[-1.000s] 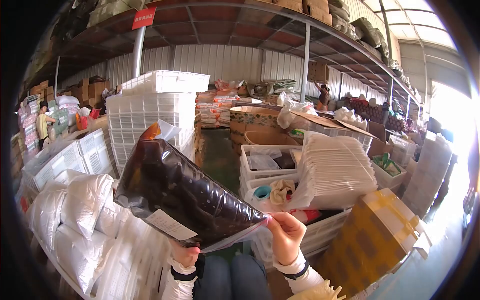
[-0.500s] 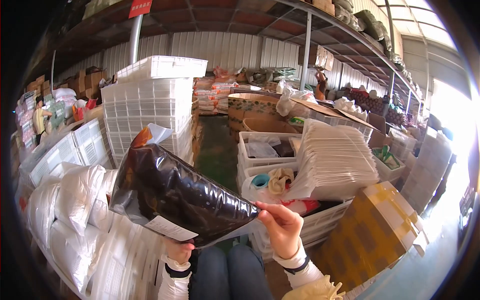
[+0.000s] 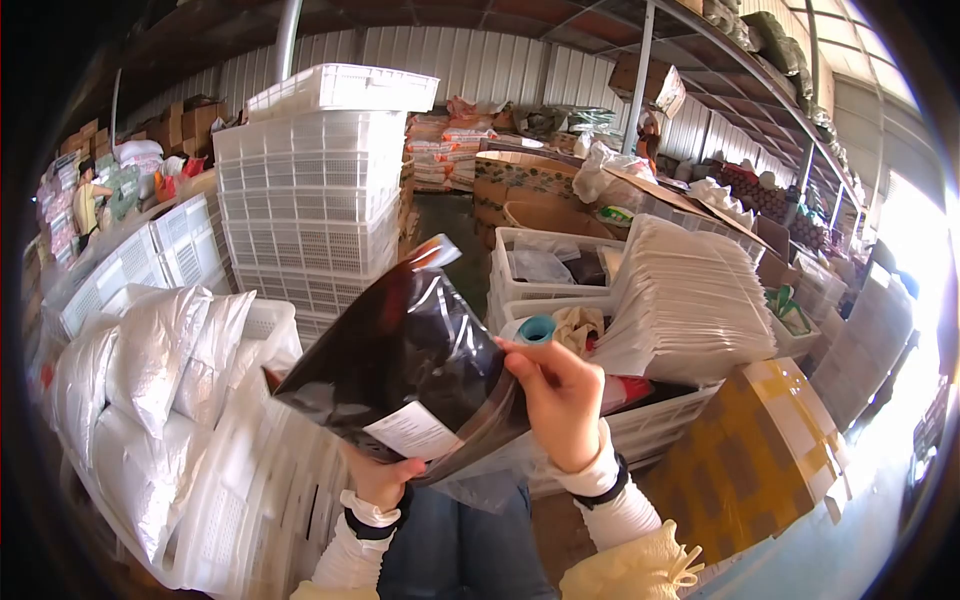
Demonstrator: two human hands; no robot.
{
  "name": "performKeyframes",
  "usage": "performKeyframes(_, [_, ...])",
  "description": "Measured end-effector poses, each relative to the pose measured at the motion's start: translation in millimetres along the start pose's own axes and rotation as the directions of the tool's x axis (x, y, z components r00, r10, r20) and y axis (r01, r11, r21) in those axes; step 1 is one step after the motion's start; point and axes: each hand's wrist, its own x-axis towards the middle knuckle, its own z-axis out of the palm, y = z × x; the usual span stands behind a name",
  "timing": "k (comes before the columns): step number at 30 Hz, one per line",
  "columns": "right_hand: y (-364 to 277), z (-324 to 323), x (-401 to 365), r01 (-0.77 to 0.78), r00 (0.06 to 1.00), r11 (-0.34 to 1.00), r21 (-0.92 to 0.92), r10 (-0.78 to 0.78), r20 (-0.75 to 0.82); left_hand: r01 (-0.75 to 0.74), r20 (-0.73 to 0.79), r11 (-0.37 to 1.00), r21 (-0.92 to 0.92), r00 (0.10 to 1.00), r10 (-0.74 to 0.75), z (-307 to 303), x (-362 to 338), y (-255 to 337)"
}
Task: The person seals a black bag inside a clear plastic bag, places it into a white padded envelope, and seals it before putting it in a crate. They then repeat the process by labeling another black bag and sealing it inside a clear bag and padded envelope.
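A glossy plastic bag with dark brown or black contents [image 3: 400,340] is held up over my lap. It has a white printed label [image 3: 412,430] low on the side facing me and a clear, crumpled flap at its top. My left hand [image 3: 380,478] grips the lower edge from beneath, thumb on the front near the label; its other fingers are hidden behind the bag. At the right end, my right hand [image 3: 562,400] pinches the bag between thumb and fingers, and the film bends there.
White bags [image 3: 150,370] fill a white crate at my left, beside tall stacked crates [image 3: 310,190]. Right of the held bag are a stack of thin white sheets [image 3: 690,300], a blue-green tape roll [image 3: 536,330] and a taped cardboard box [image 3: 750,450]. A person [image 3: 88,205] stands far left.
The bag's right end has been bent in, so it looks shorter and more upright. My right hand has risen, and my left has moved right. The view has shifted slightly.
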Motion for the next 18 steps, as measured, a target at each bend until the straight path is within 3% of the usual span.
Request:
performKeyframes(2, [8, -5, 10, -0.125, 0.979, 0.992, 0.034, 0.118, 0.165, -0.005, -0.054, 1.0, -0.03, 0.999, 0.004, 9, 0, -3])
performKeyframes(3, [15, -10, 15, -0.191, 0.954, 0.981, 0.044, 0.175, 0.245, 0.062, -0.044, 0.997, -0.056, 0.997, -0.065, 8, 0, -3])
performKeyframes(4, [26, -13, 19, -0.348, 0.885, 0.913, 0.214, 0.244, 0.397, 0.108, -0.041, 0.988, -0.111, 0.993, -0.113, 10, -1, -2])
performKeyframes(5, [41, -25, 23, -0.436, 0.768, 0.88, 0.186, 0.256, 0.587, 0.153, -0.033, 0.975, -0.164, 0.987, -0.16, 12, -1, -1])
performKeyframes(7, [55, -35, 15, -0.433, 0.629, 0.864, 0.256, 0.085, 0.773, 0.233, -0.057, 0.958, -0.167, 0.968, -0.245, 9, 1, -6])
performKeyframes(8, [56, -33, 10, -0.262, 0.593, 0.943, 0.205, -0.01, 0.805, 0.273, -0.074, 0.947, -0.171, 0.955, -0.289, 7, 0, -9])
performKeyframes(9, [62, -29, 5, -0.271, 0.632, 0.945, 0.181, 0.033, 0.774, 0.283, -0.052, 0.948, -0.145, 0.955, -0.293, 8, 4, -10])
performKeyframes(12, [77, -16, -11, -0.315, 0.734, 0.939, 0.141, 0.146, 0.664, 0.324, -0.02, 0.945, -0.052, 0.945, -0.326, 1, 12, -18])
performKeyframes(16, [105, -7, -26, -0.504, 0.75, 0.826, 0.252, 0.274, 0.602, 0.363, -0.015, 0.931, 0.037, 0.932, -0.363, -2, 19, -16])
performKeyframes(18, [110, -5, -29, -0.573, 0.725, 0.778, 0.259, 0.334, 0.602, 0.303, -0.002, 0.946, 0.115, 0.952, -0.305, 1, 24, -13])
